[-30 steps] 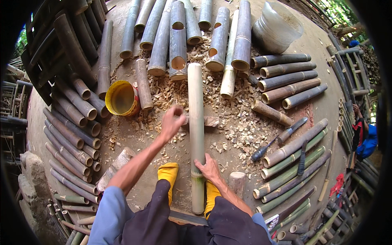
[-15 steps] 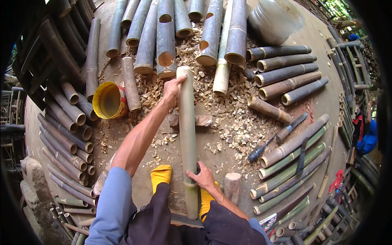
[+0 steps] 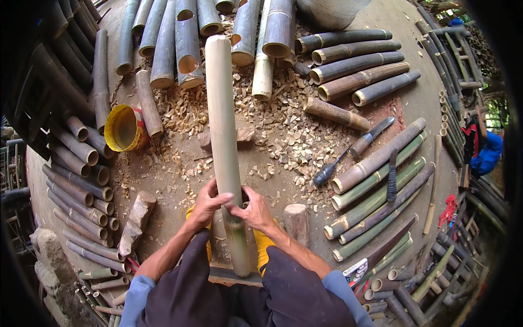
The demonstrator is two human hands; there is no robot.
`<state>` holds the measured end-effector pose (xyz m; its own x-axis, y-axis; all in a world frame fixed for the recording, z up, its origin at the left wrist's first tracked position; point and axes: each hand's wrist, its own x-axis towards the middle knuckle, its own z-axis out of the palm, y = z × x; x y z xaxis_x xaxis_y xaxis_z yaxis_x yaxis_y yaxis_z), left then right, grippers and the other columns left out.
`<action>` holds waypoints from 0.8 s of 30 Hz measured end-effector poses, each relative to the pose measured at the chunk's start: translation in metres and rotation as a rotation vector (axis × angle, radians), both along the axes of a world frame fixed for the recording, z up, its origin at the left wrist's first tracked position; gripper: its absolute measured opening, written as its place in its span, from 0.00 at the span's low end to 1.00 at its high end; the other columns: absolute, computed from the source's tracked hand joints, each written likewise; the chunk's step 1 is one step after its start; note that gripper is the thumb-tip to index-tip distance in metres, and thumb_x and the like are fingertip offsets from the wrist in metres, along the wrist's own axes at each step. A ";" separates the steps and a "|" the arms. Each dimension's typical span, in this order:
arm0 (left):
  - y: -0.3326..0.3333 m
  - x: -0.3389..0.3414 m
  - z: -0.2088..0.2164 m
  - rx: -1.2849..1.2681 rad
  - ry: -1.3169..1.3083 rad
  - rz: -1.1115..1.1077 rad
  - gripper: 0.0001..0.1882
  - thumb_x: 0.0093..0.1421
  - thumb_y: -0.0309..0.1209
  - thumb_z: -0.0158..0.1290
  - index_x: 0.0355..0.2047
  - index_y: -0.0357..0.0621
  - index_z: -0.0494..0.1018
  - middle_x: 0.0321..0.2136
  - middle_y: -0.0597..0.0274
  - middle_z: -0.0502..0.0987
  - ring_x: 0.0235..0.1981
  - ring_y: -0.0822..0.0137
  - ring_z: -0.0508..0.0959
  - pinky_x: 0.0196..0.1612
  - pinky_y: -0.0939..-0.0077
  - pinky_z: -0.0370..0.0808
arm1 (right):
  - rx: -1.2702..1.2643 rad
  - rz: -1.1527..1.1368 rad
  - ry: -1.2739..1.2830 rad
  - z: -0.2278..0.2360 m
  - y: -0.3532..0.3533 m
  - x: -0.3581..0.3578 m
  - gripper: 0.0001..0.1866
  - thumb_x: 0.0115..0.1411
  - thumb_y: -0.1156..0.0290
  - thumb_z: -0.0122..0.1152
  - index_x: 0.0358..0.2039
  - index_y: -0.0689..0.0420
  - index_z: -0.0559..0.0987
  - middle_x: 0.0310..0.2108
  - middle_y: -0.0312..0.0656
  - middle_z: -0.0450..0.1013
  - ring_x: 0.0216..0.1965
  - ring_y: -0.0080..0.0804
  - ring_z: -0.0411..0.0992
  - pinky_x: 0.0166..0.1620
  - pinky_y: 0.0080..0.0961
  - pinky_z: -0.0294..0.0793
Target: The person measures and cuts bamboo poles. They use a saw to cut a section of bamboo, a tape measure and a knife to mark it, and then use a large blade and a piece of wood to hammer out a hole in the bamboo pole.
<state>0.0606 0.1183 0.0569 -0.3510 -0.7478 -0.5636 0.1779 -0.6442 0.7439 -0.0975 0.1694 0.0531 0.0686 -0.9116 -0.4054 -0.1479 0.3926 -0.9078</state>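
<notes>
A long, pale bamboo tube [image 3: 220, 109] slants upward from between my knees, its far end raised over the wood chips. The upper stretch is scraped to a light tan; below a node, greener skin shows near the lower end. My left hand [image 3: 206, 204] wraps the tube's left side just above that node. From the right, my right hand [image 3: 254, 210] grips it at the same height, the two thumbs almost meeting across the front. My yellow-socked feet [image 3: 262, 248] stand on either side of the tube.
Beyond the tube lie wood chips [image 3: 289, 131] and a short wood block [image 3: 245, 135]. Left is a yellow bucket [image 3: 124, 129]; right are a black-handled tool [image 3: 325, 173], a stump [image 3: 296, 222] and a saw [image 3: 387, 245]. Dark bamboo tubes [image 3: 357, 60] ring the floor.
My left hand has come down from the tube's far end to beside my right hand. The tube's far end has risen toward me, and my view has shifted somewhat.
</notes>
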 end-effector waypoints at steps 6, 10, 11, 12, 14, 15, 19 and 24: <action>-0.012 -0.016 0.006 -0.064 -0.020 0.036 0.29 0.46 0.29 0.63 0.49 0.38 0.66 0.39 0.62 0.73 0.40 0.72 0.72 0.45 0.74 0.70 | 0.103 -0.191 -0.297 0.012 0.010 0.002 0.47 0.46 0.59 0.71 0.60 0.60 0.54 0.52 0.56 0.64 0.50 0.41 0.68 0.51 0.33 0.70; -0.024 -0.021 0.012 -0.117 -0.024 0.022 0.30 0.47 0.30 0.63 0.50 0.38 0.66 0.40 0.61 0.72 0.41 0.71 0.72 0.46 0.74 0.70 | 0.075 -0.181 -0.305 -0.010 0.040 0.014 0.50 0.42 0.61 0.72 0.60 0.60 0.53 0.48 0.51 0.66 0.44 0.40 0.70 0.46 0.34 0.71; -0.024 -0.029 0.014 -0.138 -0.031 -0.002 0.30 0.47 0.31 0.62 0.50 0.38 0.65 0.40 0.61 0.72 0.41 0.71 0.72 0.46 0.74 0.70 | 0.037 -0.038 -0.170 -0.028 0.049 0.014 0.45 0.41 0.63 0.72 0.57 0.61 0.58 0.44 0.49 0.68 0.44 0.36 0.70 0.47 0.32 0.70; -0.022 -0.036 0.015 -0.154 -0.054 -0.022 0.30 0.48 0.31 0.62 0.50 0.37 0.65 0.40 0.61 0.72 0.41 0.70 0.72 0.47 0.73 0.70 | 0.031 -0.112 -0.207 -0.026 0.053 0.013 0.43 0.41 0.64 0.72 0.55 0.61 0.60 0.43 0.48 0.68 0.44 0.35 0.70 0.47 0.31 0.70; -0.022 -0.060 0.027 -0.250 -0.115 -0.193 0.37 0.48 0.35 0.63 0.56 0.39 0.61 0.46 0.57 0.70 0.48 0.66 0.70 0.52 0.70 0.67 | 0.014 -0.295 -0.253 -0.015 0.058 0.002 0.38 0.42 0.65 0.71 0.52 0.61 0.63 0.42 0.46 0.69 0.44 0.33 0.69 0.48 0.30 0.69; -0.026 -0.066 0.037 -0.264 -0.075 -0.235 0.38 0.47 0.35 0.62 0.57 0.41 0.59 0.49 0.58 0.68 0.51 0.66 0.68 0.53 0.70 0.66 | -0.023 -0.327 -0.230 -0.007 0.054 -0.004 0.35 0.42 0.67 0.70 0.49 0.61 0.64 0.41 0.45 0.69 0.43 0.32 0.69 0.48 0.30 0.69; -0.032 -0.058 0.058 -0.347 -0.121 -0.312 0.39 0.48 0.35 0.61 0.59 0.42 0.58 0.55 0.55 0.63 0.55 0.62 0.64 0.52 0.66 0.67 | -0.251 -0.597 -0.123 -0.011 0.003 -0.010 0.31 0.44 0.65 0.68 0.46 0.63 0.65 0.37 0.44 0.71 0.37 0.32 0.71 0.42 0.28 0.72; -0.021 -0.024 0.018 -0.183 -0.257 -0.296 0.24 0.52 0.32 0.59 0.48 0.37 0.69 0.44 0.57 0.72 0.42 0.65 0.74 0.45 0.72 0.72 | -0.290 -0.838 -0.127 -0.007 -0.081 -0.079 0.26 0.44 0.62 0.65 0.39 0.62 0.67 0.28 0.46 0.71 0.23 0.31 0.71 0.23 0.27 0.77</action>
<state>0.0365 0.0975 0.0746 -0.4308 -0.7316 -0.5284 -0.2005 -0.4932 0.8465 -0.1770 0.0883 0.0465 -0.6370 -0.7482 -0.1856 0.1923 0.0788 -0.9782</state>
